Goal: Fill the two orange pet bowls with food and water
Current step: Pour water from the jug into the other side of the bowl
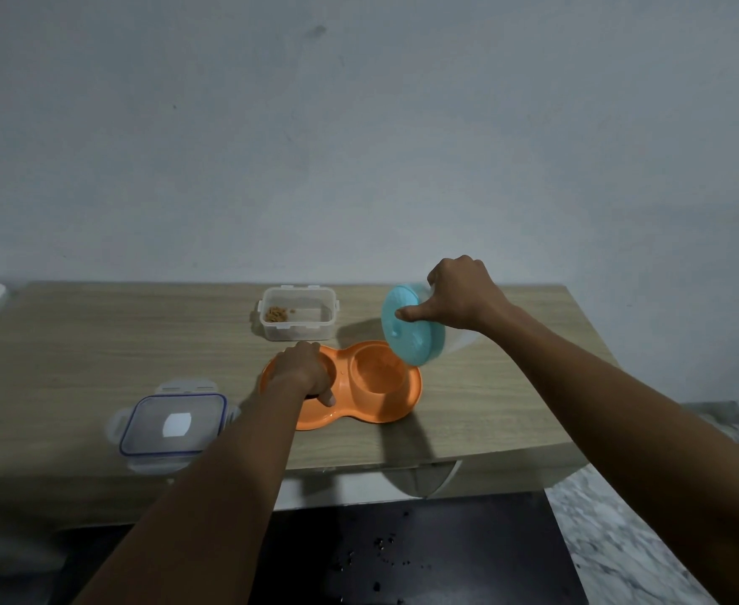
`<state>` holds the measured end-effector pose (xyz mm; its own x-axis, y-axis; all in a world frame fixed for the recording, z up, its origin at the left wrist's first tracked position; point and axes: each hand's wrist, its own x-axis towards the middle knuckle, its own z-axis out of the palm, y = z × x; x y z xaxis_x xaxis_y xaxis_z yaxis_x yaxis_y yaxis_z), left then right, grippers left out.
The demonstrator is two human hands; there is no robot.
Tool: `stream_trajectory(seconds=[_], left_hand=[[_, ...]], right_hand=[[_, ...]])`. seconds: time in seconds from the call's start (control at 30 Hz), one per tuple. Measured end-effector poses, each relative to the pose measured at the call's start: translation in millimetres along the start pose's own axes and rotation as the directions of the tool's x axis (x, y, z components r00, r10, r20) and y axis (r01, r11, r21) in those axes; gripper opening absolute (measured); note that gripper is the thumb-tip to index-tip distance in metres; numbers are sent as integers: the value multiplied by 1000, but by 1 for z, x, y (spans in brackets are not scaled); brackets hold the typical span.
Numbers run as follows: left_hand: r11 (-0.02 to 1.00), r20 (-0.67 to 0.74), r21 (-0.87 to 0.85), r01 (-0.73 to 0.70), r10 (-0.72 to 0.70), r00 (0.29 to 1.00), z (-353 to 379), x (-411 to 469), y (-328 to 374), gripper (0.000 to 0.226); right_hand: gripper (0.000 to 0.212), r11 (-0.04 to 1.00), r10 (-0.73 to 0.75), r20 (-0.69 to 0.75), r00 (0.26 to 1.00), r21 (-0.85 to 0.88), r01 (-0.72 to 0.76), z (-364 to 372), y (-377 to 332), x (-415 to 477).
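Bowls [376, 377]: orange pair, on the table [97, 342], centre, near your edge.
Lid [173, 423]: flat, left of the bowls, apart.
Left hand [300, 369]: your fingers curl over the left bowl, holding it.
Right hand [464, 294]: you grip the teal-capped jug [413, 342], tilted above the right bowl.
Tub [300, 314]: open, behind the bowls, few kibbles [277, 313] inside.
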<state>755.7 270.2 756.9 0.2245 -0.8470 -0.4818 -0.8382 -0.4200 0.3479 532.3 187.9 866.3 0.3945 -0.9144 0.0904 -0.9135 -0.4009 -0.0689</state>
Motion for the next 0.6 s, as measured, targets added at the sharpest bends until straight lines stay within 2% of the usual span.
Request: stream_trajectory(seconds=[0.23,0.43,0.6], left_hand=[[999,6,-31,11,-11,1000,0,0,0,118],[1000,14,17,-10,10,1000,-1,-1,1,117],[1000,10,-1,-2,2,1000,-1,-1,1,117]], right_hand=[[84,999,-26,-2,1000,-21,26,-6,-4,2],[68,999,-51,14,999,-12,51,-10,-6,-1],[66,998,-56,34,998,-8,56,-13,-8,-4]])
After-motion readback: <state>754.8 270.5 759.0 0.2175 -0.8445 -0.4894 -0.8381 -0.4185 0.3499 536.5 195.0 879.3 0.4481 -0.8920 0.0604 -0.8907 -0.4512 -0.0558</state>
